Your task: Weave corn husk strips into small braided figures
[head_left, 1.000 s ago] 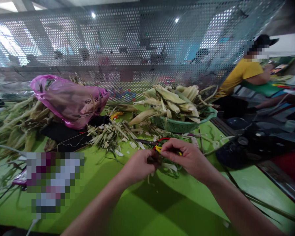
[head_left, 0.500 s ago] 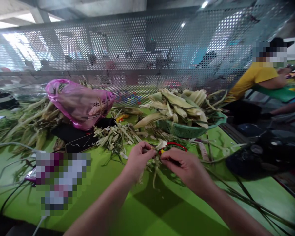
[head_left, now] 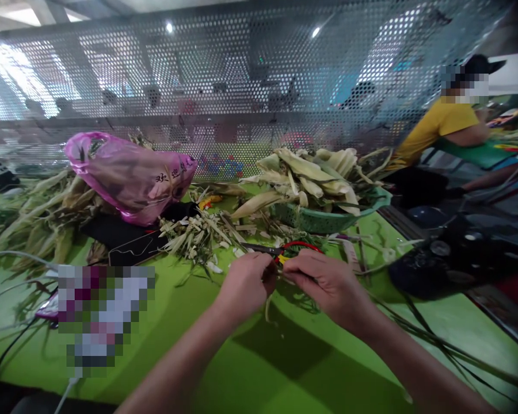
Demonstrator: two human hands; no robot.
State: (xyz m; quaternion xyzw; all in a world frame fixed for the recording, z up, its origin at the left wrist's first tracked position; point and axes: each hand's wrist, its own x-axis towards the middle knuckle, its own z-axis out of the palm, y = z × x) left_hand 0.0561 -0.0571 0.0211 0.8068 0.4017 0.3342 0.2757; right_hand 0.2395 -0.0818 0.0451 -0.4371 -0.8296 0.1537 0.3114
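My left hand (head_left: 248,282) is closed, its fingers curled over and turned down, with thumb and fingertips pinching a corn husk strip mostly hidden in them. A thin pale end of the husk strip (head_left: 267,310) dangles below. Close beside it, my right hand (head_left: 322,282) is closed too, thumb against forefinger on the same husk. Just behind the fingers lie scissors (head_left: 302,245) with red handles and dark blades pointing left. A small yellow piece (head_left: 281,259) shows between the hands. Cut husk scraps (head_left: 198,236) are heaped beyond the left hand.
A green basket (head_left: 323,221) piled with dry corn husks (head_left: 311,178) stands behind the hands. To the left are a pink plastic bag (head_left: 133,178), more husks (head_left: 60,213) and cables. Long stems (head_left: 449,351) lie at right. A person in yellow (head_left: 444,126) sits beyond.
My left hand has rolled over so its back faces up. The pale husk piece that stuck up between my fingers is out of sight, and the scissor blades now show. The view has shifted slightly.
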